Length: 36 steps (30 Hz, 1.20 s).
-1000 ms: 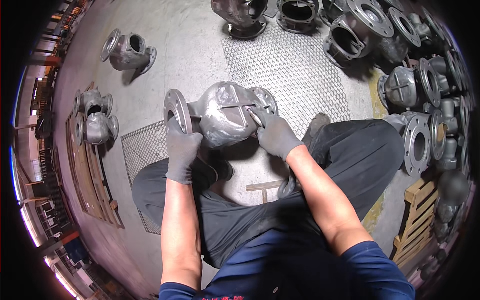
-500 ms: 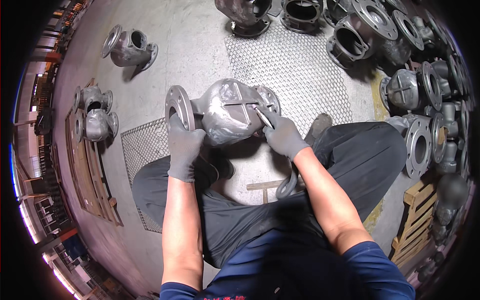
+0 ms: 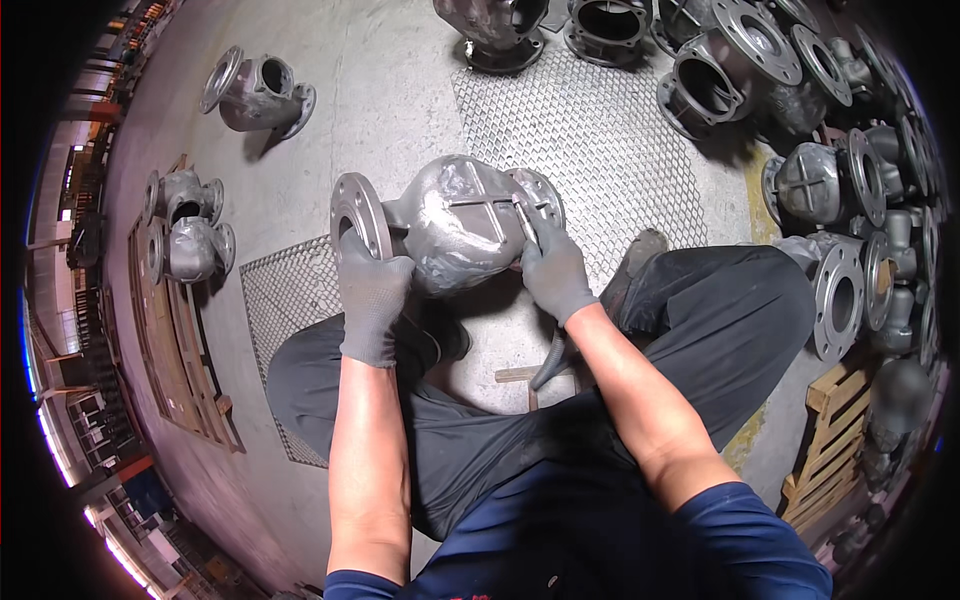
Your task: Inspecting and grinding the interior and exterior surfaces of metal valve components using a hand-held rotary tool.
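Valve body [image 3: 455,225], a grey flanged casting, sits at upper centre of the frame between the person's knees. Left hand [image 3: 372,297] wraps closed around its left flange [image 3: 357,215]. Right hand [image 3: 556,268], further right, pinches a thin tool [image 3: 524,216] against the dome; a firm left grip would likely keep strokes steady.

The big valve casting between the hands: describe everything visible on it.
The valve casting is a dull grey, rough metal body with a rounded, bulging middle that carries raised ribs forming a cross. A round flange with bolt holes stands at each end, so it lies on its side over the floor in front of the knees. The gloved left hand grips under the left flange; the gloved right hand presses on its right side.
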Motion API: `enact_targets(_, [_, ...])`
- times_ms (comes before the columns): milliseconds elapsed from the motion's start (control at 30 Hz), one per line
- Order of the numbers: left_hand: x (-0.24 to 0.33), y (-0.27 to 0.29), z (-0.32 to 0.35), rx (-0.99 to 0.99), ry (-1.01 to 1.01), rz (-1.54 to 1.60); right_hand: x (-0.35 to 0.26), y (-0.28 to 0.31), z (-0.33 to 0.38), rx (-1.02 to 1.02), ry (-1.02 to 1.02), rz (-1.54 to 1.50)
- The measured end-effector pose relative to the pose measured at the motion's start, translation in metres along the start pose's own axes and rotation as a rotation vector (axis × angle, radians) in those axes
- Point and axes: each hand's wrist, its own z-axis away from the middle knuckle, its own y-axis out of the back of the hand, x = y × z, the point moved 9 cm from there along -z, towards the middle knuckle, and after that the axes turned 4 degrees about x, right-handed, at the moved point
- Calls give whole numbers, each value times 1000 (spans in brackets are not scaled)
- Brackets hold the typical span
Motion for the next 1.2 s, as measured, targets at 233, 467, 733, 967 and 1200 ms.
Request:
enact_targets(233, [5, -1, 1, -33, 92, 56, -3, 1, 2, 23, 21, -10])
enact_targets(467, [8, -3, 4, -17, 121, 81, -20, 15, -6, -75, 105, 23])
enact_targets(733, [15, -2, 11, 0, 36, 3, -57, 28, 4, -241, 212, 33])
enact_targets(967, [23, -3, 14, 28, 19, 15, -62, 30, -2, -278, 227, 30])
enact_targets(1200, [24, -6, 13, 24, 18, -58, -69, 34, -1, -248, 284, 46])
